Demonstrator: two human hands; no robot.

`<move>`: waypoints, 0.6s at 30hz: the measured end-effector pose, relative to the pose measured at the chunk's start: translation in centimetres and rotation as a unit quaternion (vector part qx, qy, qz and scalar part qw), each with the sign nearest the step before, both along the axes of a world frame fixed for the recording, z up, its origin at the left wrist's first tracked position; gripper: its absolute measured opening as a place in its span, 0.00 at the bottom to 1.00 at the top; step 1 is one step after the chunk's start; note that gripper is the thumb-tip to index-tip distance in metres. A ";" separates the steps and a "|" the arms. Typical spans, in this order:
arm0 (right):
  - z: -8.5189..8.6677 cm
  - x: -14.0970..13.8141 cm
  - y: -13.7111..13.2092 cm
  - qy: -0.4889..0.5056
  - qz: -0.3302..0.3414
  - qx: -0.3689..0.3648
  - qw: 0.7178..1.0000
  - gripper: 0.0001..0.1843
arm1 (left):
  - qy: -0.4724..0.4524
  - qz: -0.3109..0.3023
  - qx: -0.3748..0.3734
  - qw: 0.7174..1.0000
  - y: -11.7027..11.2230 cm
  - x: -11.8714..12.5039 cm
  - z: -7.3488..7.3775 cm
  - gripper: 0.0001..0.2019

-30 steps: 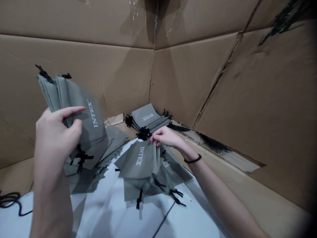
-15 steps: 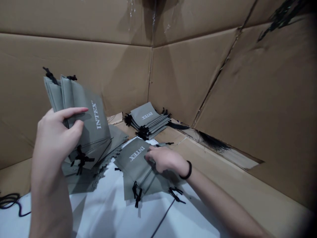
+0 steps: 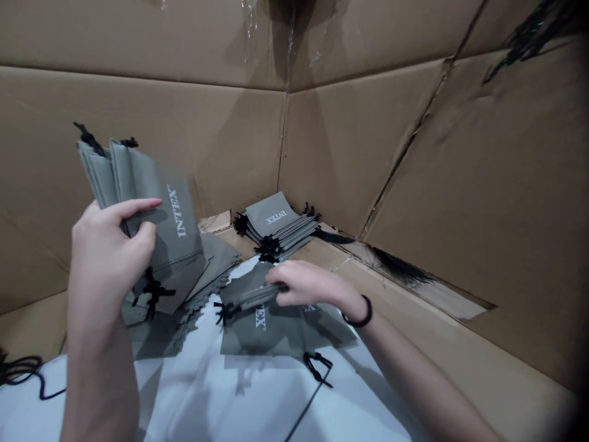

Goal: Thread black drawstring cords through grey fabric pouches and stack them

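Observation:
My left hand [image 3: 109, 258] is closed round a fanned bundle of grey drawstring pouches [image 3: 142, 202] printed INTEX, held upright at the left. My right hand [image 3: 308, 285] pinches one grey pouch [image 3: 243, 299] by its edge and holds it flat and low, its black cord end pointing left. Under it lie more loose grey pouches [image 3: 280, 328] on a white sheet [image 3: 221, 399]. A spread pile of pouches [image 3: 202, 279] lies behind my left hand.
A neat stack of the same pouches [image 3: 276, 228] sits in the far corner of a big cardboard box [image 3: 414, 159] whose walls close in at the back and right. A black cord [image 3: 23, 371] lies at the left edge.
My right hand has taken one pouch off the loose heap, turned it edge-on and drawn it left. My left hand has kept its bundle nearly still.

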State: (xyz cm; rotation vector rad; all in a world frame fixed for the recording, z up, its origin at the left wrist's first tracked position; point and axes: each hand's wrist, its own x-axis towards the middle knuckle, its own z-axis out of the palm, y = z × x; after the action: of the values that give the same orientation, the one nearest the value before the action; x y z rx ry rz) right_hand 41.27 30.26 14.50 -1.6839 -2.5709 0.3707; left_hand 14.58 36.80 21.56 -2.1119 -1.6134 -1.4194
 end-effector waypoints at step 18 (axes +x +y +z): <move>1.7 -4.2 -2.9 0.441 0.016 0.116 0.890 0.43 | 0.030 -0.376 -0.171 0.910 -2.0 6.9 -2.7 0.16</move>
State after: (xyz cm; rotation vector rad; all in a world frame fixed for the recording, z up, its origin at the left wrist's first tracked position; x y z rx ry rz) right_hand 37.11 27.33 16.21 -1.0277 -1.8596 0.6194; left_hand 21.48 34.85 18.88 -3.1754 -1.1096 -1.2517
